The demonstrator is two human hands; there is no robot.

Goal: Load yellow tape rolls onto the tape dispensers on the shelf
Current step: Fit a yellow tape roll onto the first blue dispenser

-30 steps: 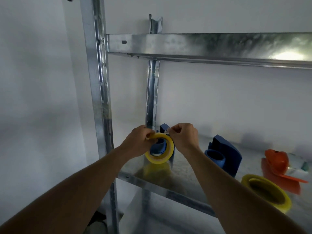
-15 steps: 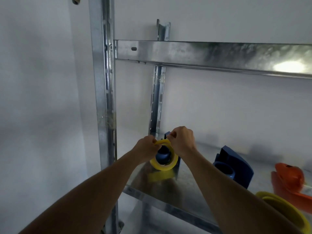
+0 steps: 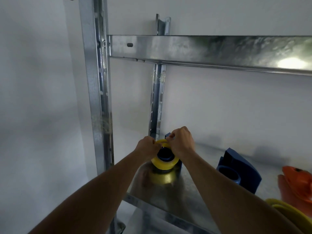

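A yellow tape roll (image 3: 164, 163) sits around the blue hub of a dark blue tape dispenser (image 3: 166, 155) at the left end of the metal shelf (image 3: 189, 196). My left hand (image 3: 146, 147) and my right hand (image 3: 182, 142) both pinch the top of that roll, and most of the dispenser is hidden behind them. A second dark blue dispenser (image 3: 239, 168) with a bare blue hub stands to the right. Another yellow tape roll (image 3: 287, 215) lies at the bottom right corner, partly behind my right forearm.
An orange dispenser (image 3: 297, 184) lies at the far right of the shelf. A steel upright (image 3: 96, 98) rises just left of my hands, a rear post (image 3: 157, 98) stands behind them, and an upper shelf beam (image 3: 209, 49) crosses overhead. White wall behind.
The view has shifted left and lower on the shelf. My hands have stayed on the roll and pushed it further down over the blue hub, and my fingers have closed in at its top.
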